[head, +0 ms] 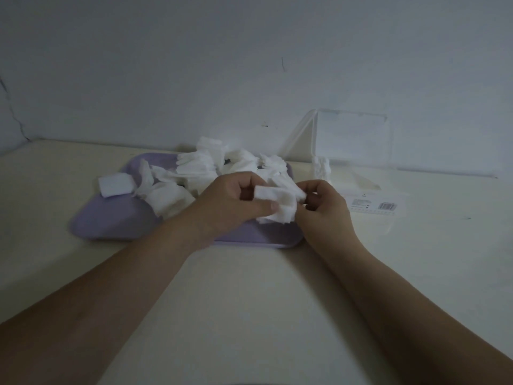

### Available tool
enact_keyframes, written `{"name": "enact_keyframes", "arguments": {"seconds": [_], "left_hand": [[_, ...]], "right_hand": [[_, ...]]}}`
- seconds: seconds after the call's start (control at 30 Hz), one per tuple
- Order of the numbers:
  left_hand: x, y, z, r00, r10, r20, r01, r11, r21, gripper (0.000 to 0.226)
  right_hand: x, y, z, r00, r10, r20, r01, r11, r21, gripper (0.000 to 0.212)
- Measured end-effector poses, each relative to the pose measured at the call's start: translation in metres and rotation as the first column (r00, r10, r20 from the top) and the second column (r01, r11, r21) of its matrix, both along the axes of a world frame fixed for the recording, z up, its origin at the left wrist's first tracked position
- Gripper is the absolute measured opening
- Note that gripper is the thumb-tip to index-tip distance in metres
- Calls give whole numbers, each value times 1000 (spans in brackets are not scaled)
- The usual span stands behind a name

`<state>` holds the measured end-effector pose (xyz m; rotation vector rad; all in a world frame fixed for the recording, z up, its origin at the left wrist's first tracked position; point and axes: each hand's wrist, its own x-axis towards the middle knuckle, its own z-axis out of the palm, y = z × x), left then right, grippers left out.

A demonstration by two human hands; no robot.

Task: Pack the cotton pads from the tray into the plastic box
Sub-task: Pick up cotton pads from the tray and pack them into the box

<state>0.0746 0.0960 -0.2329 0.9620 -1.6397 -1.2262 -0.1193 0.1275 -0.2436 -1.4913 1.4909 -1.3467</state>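
1. At the left of the frame, a small squared stack of white cotton pads sits on the rim of a lilac, round-cornered plastic tray, which lies on the pale, smooth bench.
2. Toward the middle, a loose heap of the same pads covers the far half of the tray. They are soft, matte, fibrous squares, some in tidy blocks and others fanned out and tumbled.
3. Just right of centre, above the tray's near right corner, the left hand grips a small bundle of pads, thumb pressed on top and fingers curled behind.
4. Beside it, the right hand pinches the bundle's right end with curled fingers, so both hands hold the one bundle.
5. The step in hand looks like gathering and squaring a bundle before packing. The next move likely calls for carrying it rightward and setting it down next to the pads already packed. An even squeeze would help, since pads this light probably splay apart easily.
6. At the right, the clear, rigid plastic box stands open near the tray, its lid raised toward the wall. A few pads stand at its left end, and a barcode label shows on its near side.
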Motion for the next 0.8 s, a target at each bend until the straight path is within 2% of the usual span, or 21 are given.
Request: {"name": "enact_keyframes", "arguments": {"seconds": [0.07,0.13,0.3,0.5,0.6,0.63,0.7,0.77,0.8], "left_hand": [[-4,2,-8,999,34,20,-34,999,-22,16],[-3,1,-11,997,65,31,-64,997,-40,11],[0,-2,-11,994,69,86,-61,994,-95,16],[0,-4,-14,988,118,97,-110,990,-84,17],[0,-3,-15,986,151,73,-145,987,-75,19],[0,-3,-15,981,175,82,-169,983,-72,22],[-1,-4,-16,968,223,113,-215,973,-79,25],[-1,-5,-15,957,255,138,-243,965,-99,31],[0,-5,-14,953,264,148,-251,963,-102,37]], "right_hand": [[-1,1,0,997,55,51,-55,998,10,35],[-1,0,0,992,106,64,-106,994,8,27],[-2,-2,-2,994,96,48,-94,995,-29,26],[-3,-2,1,988,156,-13,-156,987,-30,23],[-3,-1,3,960,260,107,-263,965,11,29],[-3,-1,3,954,283,101,-287,958,26,38],[-3,-1,2,962,269,-42,-268,963,29,53],[-1,-2,0,969,200,-148,-203,979,-12,44],[-1,-2,-1,973,181,-144,-187,982,-28,37]]}}
